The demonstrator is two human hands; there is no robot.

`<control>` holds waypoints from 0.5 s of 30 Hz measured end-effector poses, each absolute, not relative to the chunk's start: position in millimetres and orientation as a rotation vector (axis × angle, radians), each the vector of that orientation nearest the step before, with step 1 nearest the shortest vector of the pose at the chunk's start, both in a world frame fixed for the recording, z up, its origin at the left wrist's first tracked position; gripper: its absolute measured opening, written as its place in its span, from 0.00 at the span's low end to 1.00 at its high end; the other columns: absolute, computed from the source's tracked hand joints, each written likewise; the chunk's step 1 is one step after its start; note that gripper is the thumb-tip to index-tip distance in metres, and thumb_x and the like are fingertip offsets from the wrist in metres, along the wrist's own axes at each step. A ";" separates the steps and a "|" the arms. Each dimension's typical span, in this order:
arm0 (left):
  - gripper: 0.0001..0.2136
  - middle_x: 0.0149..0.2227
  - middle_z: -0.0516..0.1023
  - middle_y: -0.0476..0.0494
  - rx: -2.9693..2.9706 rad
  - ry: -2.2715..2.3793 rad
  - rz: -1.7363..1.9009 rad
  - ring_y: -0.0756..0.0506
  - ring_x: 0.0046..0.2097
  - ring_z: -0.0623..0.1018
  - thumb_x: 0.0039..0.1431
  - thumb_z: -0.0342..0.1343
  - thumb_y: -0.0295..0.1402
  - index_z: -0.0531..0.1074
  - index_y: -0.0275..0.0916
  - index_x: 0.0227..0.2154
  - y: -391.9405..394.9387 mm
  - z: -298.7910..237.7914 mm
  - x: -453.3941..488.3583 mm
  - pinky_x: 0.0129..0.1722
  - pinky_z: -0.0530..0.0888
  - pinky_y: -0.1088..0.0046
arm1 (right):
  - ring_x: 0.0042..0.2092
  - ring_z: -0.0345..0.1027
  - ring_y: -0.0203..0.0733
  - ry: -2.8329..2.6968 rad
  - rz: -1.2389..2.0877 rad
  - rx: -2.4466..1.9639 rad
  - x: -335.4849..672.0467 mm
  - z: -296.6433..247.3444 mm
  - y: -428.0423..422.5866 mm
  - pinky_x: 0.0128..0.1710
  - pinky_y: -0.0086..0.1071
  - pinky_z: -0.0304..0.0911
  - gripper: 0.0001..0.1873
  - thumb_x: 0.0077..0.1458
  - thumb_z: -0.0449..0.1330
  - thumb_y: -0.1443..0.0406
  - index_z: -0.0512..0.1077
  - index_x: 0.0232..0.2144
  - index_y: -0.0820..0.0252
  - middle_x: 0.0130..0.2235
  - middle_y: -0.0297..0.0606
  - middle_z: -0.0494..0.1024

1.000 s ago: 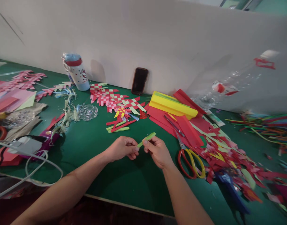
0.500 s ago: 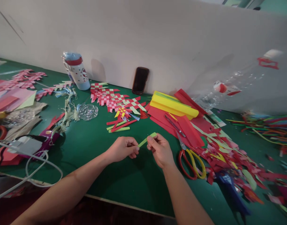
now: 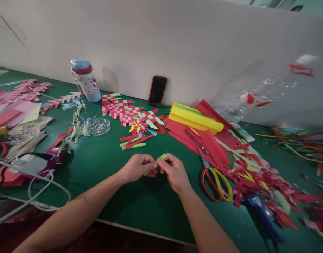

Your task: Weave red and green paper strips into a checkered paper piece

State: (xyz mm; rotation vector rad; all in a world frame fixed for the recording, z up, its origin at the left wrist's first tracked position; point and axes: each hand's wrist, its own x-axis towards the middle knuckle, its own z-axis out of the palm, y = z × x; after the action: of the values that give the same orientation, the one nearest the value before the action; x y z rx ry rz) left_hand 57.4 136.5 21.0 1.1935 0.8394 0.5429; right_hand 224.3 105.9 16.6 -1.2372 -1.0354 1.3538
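My left hand [image 3: 139, 168] and my right hand [image 3: 173, 173] meet over the green table [image 3: 103, 165], both pinched on a short light green paper strip [image 3: 161, 157]. Only the strip's upper end shows above my fingers; a bit of it peeks out below my left fingers. Just beyond my hands lie loose red and green paper strips [image 3: 132, 140] and a row of woven red, pink and green paper pieces [image 3: 130, 113].
Red and yellow scissors [image 3: 215, 179] lie right of my right hand beside red paper sheets [image 3: 203, 137], a yellow roll [image 3: 194, 119] and scraps. A phone [image 3: 157, 90], a water flask [image 3: 85, 80] and a plastic bottle [image 3: 259, 96] stand by the wall. White cables [image 3: 32, 182] lie left.
My right hand has slid left along the green strip until it touches my left hand. Much less of the strip now shows between and above my fingers.
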 end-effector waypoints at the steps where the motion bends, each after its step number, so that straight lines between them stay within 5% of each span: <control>1: 0.21 0.29 0.79 0.43 1.183 0.840 0.541 0.49 0.30 0.79 0.51 0.62 0.51 0.72 0.34 0.29 136.7 20.3 57.4 0.32 0.75 0.73 | 0.23 0.56 0.32 -1.034 1.349 -1.241 224.3 16.6 106.1 0.25 0.30 0.52 0.18 0.48 0.68 0.54 0.67 0.20 0.57 0.19 0.27 0.65; 15: 0.21 0.26 0.79 0.43 1.157 0.842 0.510 0.49 0.26 0.79 0.48 0.65 0.50 0.72 0.34 0.26 135.4 24.3 57.9 0.28 0.75 0.75 | 0.24 0.57 0.32 -0.917 1.242 -1.197 229.7 16.9 110.0 0.26 0.30 0.53 0.15 0.48 0.68 0.56 0.68 0.21 0.57 0.19 0.26 0.63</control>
State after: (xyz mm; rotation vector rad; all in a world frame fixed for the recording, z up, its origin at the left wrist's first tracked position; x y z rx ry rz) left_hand 57.9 135.4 24.3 1.1571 0.8421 0.5101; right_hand 229.7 110.0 16.9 -1.1971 -0.9173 1.2420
